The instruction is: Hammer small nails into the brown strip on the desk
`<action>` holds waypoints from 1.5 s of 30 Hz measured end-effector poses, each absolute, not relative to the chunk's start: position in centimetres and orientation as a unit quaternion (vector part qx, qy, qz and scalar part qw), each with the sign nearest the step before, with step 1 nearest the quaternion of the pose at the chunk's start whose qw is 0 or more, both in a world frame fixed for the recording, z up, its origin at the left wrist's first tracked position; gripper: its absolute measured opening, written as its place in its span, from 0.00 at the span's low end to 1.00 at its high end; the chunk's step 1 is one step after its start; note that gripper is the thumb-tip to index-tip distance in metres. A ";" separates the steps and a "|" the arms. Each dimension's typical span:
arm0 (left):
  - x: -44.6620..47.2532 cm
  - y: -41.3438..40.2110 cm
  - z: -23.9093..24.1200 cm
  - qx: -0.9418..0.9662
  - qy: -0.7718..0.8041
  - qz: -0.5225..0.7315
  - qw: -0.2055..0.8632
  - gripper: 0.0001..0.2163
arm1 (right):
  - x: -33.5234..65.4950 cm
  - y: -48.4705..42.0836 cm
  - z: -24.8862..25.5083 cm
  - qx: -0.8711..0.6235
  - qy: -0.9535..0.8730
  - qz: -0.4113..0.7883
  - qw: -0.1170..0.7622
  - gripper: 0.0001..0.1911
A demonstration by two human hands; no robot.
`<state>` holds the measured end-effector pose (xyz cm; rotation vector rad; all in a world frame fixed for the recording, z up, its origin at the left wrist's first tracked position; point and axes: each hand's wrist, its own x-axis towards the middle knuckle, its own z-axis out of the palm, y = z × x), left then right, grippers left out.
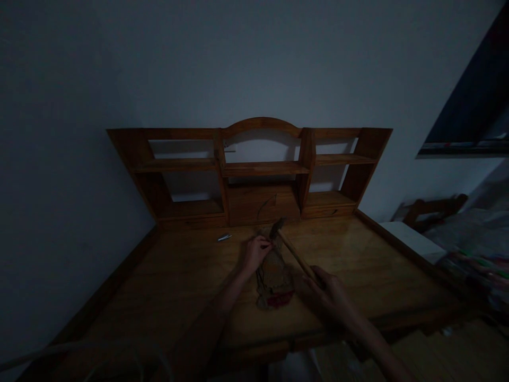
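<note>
My right hand [326, 289] is wrapped round the wooden handle of a hammer [296, 253]. Its dark metal head is raised toward the back, just right of my left fingers. My left hand [256, 253] is closed in a pinch at the upper left of a brownish flat piece [274, 270] with a scalloped lower edge; what the fingertips hold is too small and dark to make out. At the near end of that piece lies something dark red [280, 300]. The dim light hides finer detail.
A wooden desk [178, 276] carries a shelf unit [264, 168] along its back. A small silvery object [225, 237] lies left of my hands. Beyond the right edge stand a white surface [411, 237], a wooden chair back [433, 207] and a cluttered pile [477, 265].
</note>
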<state>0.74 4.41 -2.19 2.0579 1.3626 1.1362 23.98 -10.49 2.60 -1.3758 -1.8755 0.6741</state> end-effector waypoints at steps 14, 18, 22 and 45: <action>0.7 4.5 -2.6 0.747 0.476 0.425 0.190 0.06 | 24.1 -10.3 3.0 -0.539 -0.715 0.278 0.348 0.16; 0.6 4.4 -2.4 0.748 0.475 0.424 0.185 0.06 | 24.1 -10.4 2.9 -0.534 -0.715 0.282 0.351 0.16; 0.7 4.6 -2.6 0.751 0.473 0.418 0.191 0.05 | 23.9 -10.4 2.8 -0.540 -0.717 0.278 0.343 0.17; 0.8 4.7 -2.9 0.747 0.477 0.411 0.213 0.06 | 23.7 -10.3 3.1 -0.544 -0.714 0.272 0.347 0.16</action>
